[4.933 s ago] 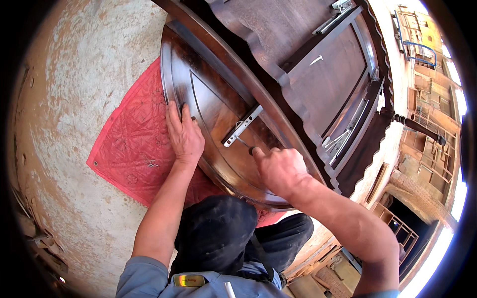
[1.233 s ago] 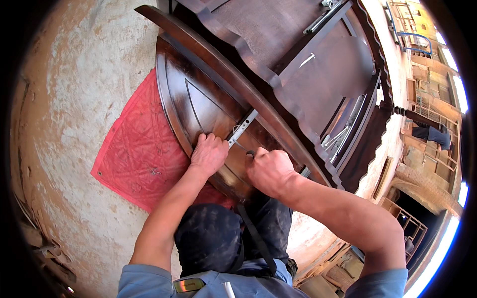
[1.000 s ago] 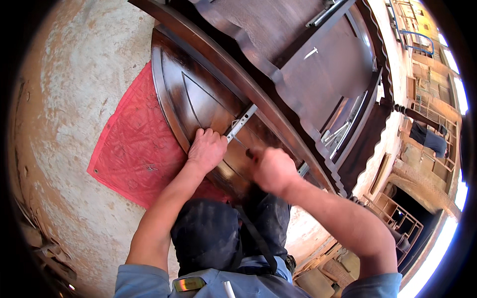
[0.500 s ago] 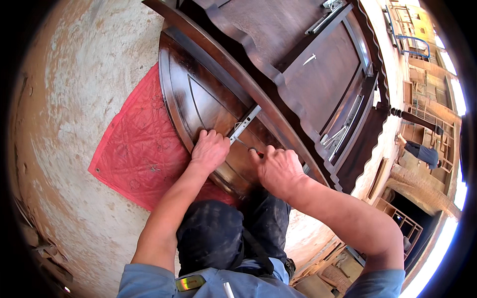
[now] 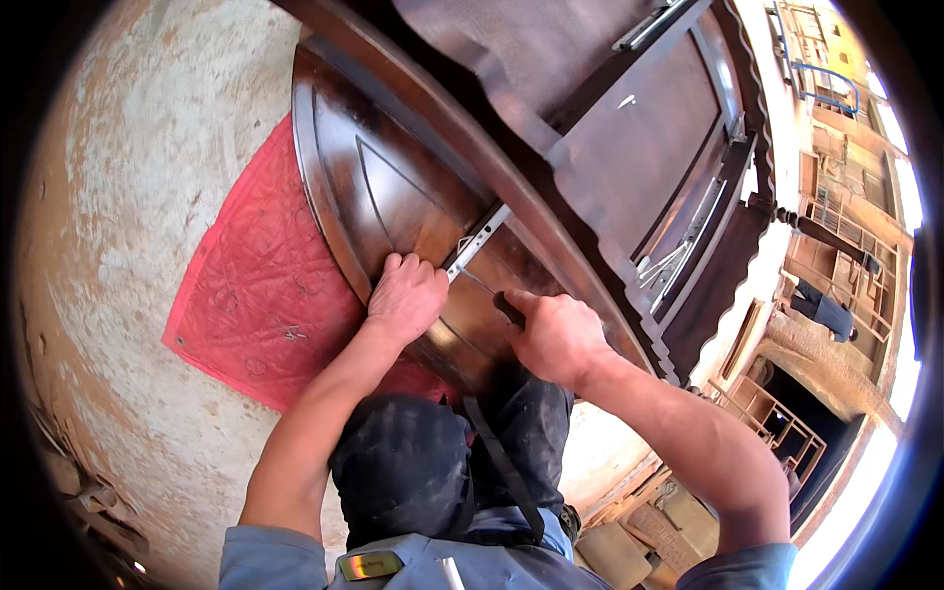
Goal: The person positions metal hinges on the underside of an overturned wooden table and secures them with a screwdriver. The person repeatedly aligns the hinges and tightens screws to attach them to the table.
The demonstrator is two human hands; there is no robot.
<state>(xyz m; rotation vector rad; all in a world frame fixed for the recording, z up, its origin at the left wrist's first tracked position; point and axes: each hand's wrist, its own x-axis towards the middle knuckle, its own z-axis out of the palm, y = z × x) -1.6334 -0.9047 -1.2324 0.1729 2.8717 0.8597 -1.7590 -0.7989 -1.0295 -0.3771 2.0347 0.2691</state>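
Note:
A dark, glossy curved wooden panel point(image 5: 408, 192) lies in front of my knees. Across it runs a narrow metal rail point(image 5: 482, 236) with holes. My left hand point(image 5: 408, 300) is closed at the rail's near end, fingers curled against it and the wood; its fingertips are partly hidden. A screwdriver point(image 5: 509, 310) with a dark handle is gripped in my right hand point(image 5: 560, 339), its thin shaft pointing toward the rail. The tip is too small to make out, so I cannot tell whether it touches a screw.
Under the panel spreads a red quilted cloth point(image 5: 251, 265) on the pale, worn floor point(image 5: 147, 177). Beyond the curved rim stands a dark wooden piece point(image 5: 639, 157) with wavy edges and metal fittings. Farther right, a person point(image 5: 824, 310) is among wooden frames point(image 5: 787, 433).
The whole view has shifted a little, so the panel and cloth sit farther left. My right hand has turned about the screwdriver, showing more of its handle. My left hand keeps its place at the rail.

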